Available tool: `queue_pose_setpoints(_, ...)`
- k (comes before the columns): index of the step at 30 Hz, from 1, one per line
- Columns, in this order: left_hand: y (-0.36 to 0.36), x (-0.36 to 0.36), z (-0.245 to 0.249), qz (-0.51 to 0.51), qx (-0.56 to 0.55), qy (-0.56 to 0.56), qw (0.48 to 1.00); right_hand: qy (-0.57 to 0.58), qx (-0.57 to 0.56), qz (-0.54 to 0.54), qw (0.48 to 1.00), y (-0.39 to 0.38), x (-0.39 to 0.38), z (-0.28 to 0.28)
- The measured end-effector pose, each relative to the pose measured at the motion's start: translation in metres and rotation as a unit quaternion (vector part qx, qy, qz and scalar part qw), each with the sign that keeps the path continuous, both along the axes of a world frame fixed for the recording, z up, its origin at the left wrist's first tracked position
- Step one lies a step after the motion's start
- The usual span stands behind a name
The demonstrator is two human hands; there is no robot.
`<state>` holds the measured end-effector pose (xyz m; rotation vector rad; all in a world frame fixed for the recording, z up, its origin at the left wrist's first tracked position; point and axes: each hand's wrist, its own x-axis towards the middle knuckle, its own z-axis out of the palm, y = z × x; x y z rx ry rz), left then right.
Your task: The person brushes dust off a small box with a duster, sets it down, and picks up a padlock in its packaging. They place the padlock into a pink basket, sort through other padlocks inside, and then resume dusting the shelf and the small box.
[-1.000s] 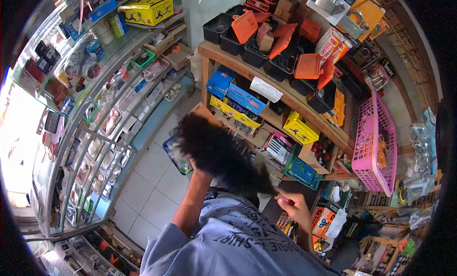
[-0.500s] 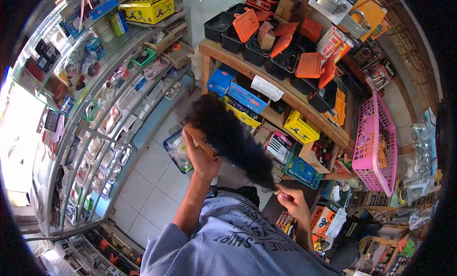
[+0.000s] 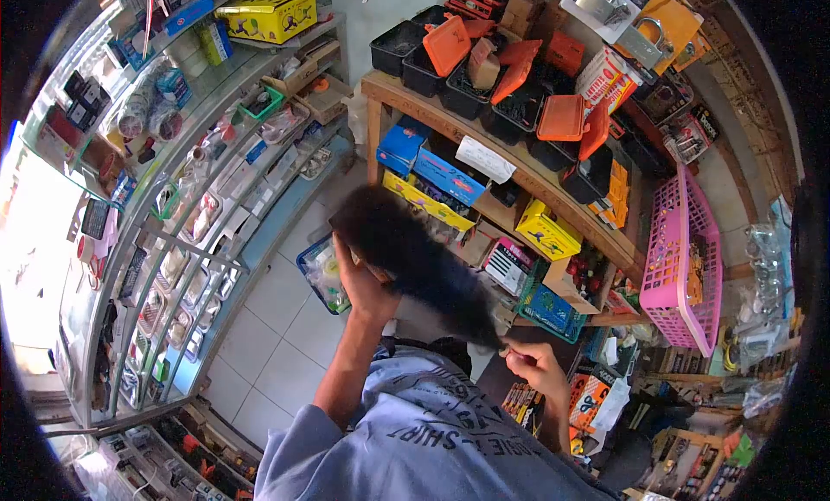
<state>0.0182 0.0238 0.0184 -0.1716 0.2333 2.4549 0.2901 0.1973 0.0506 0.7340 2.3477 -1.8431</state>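
A black feather duster (image 3: pixel 424 263), fluffy and blurred by motion, slants across the middle of the view. My right hand (image 3: pixel 538 369) is closed around its lower right end. Under the duster's upper left end, my left hand (image 3: pixel 367 292) grips a brown, wooden-looking piece, now mostly covered by the dark feathers. What kind of thing that piece is, I cannot make out. Below my left hand on the tiled floor (image 3: pixel 268 319) stands a blue basket (image 3: pixel 304 263) with plastic-wrapped goods.
A wooden shelf (image 3: pixel 484 119) carries black bins (image 3: pixel 424 76) with orange lids. Boxes, including a yellow box (image 3: pixel 546 230), fill its lower level. A pink basket (image 3: pixel 664 280) stands right. Glass display shelving (image 3: pixel 246 263) curves along the left.
The feather duster has shifted slightly at its upper end and now covers the brown piece that showed in my left hand. My right hand has moved only slightly.
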Motion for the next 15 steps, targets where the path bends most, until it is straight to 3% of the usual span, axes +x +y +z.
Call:
queue_pose_setpoints(1,0.001,-0.001,-0.028,0.000,0.000,0.001,1.000,-0.013,0.015,0.029,0.999,0.003,0.003,0.002)
queue_pose_setpoints(3,0.000,-0.004,-0.018,0.021,0.014,0.151,0.988,-0.025,0.030,0.056,0.998,0.002,0.001,0.002)
queue_pose_setpoints(4,0.003,-0.002,-0.011,0.067,-0.012,0.089,0.994,-0.005,0.018,0.004,1.000,-0.003,-0.001,0.001)
queue_pose_setpoints(5,0.002,0.000,0.008,0.038,-0.003,0.070,0.997,0.014,0.006,-0.048,0.999,-0.006,-0.001,0.000)
queue_pose_setpoints(6,0.002,0.002,0.016,0.010,0.006,0.051,0.999,0.013,0.006,-0.048,0.999,-0.004,0.001,0.000)
queue_pose_setpoints(9,0.001,0.001,-0.010,-0.003,0.062,0.142,0.988,-0.005,-0.020,0.018,1.000,0.002,0.003,-0.002)
queue_pose_setpoints(12,-0.003,0.001,0.002,-0.030,-0.015,0.049,0.998,0.009,-0.013,-0.059,0.998,-0.004,0.003,-0.006)
queue_pose_setpoints(13,-0.011,-0.006,-0.019,-0.085,0.163,0.056,0.981,0.006,-0.025,-0.028,0.999,-0.002,0.004,-0.006)
queue_pose_setpoints(15,-0.001,-0.008,-0.062,-0.078,0.103,0.105,0.986,0.003,-0.036,0.004,0.999,-0.001,0.003,-0.006)
